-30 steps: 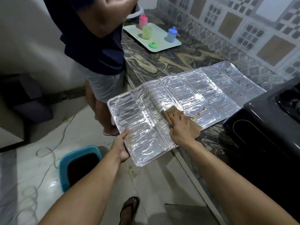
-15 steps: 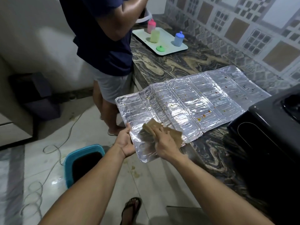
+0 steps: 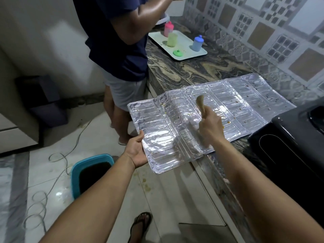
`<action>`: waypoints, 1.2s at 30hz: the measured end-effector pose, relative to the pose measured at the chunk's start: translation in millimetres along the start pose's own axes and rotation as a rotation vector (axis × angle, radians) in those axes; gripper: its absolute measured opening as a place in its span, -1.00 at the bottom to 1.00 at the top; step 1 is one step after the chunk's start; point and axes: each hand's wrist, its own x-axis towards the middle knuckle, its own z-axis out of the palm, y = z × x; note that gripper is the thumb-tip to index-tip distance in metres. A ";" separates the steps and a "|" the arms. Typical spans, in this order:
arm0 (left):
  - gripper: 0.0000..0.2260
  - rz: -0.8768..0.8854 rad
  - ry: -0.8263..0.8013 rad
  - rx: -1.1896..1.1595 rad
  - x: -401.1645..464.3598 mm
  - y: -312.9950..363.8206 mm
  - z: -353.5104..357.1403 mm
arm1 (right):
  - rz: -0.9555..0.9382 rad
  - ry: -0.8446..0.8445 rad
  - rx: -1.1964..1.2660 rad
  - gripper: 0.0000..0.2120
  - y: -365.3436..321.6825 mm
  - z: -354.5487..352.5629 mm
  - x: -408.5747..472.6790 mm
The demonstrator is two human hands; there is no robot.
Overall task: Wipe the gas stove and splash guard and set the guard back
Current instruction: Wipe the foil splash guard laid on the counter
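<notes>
The silver foil splash guard point(image 3: 233, 104) lies unfolded across the marbled counter, its near-left end hanging past the counter's edge. Brown food specks dot its panels. My left hand point(image 3: 135, 150) grips that overhanging end at its left edge from below. My right hand point(image 3: 210, 128) hovers over the guard's middle, closed around a bunched tan cloth point(image 3: 200, 102) that sticks up and is motion-blurred. The black gas stove point(image 3: 287, 137) sits at the right, touching the guard's right end.
Another person point(image 3: 119, 50) in a dark shirt and grey shorts stands at the counter on the left. A white tray point(image 3: 198, 54) with coloured cups sits at the back. On the floor are a teal bin point(image 3: 91, 171), a cable and my sandalled foot.
My right hand has lifted the cloth off the guard's near-left panel and swung it up over the middle. My left hand keeps its grip on the guard's edge.
</notes>
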 end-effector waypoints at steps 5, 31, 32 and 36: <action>-0.40 0.088 0.055 -0.002 5.9 -1.7 4.1 | -0.111 -0.331 -0.386 -0.52 31.6 56.7 -16.4; -0.66 0.217 0.243 0.059 34.5 58.5 -1.5 | 0.103 0.003 0.149 -0.81 -28.4 -18.0 45.6; -0.72 0.216 0.243 0.075 37.7 62.0 -1.1 | 0.098 0.026 0.084 -0.83 -27.1 -14.0 54.9; -0.62 0.150 0.236 0.106 50.9 72.5 -0.4 | 0.088 -0.135 -0.006 -0.89 -13.4 29.3 64.8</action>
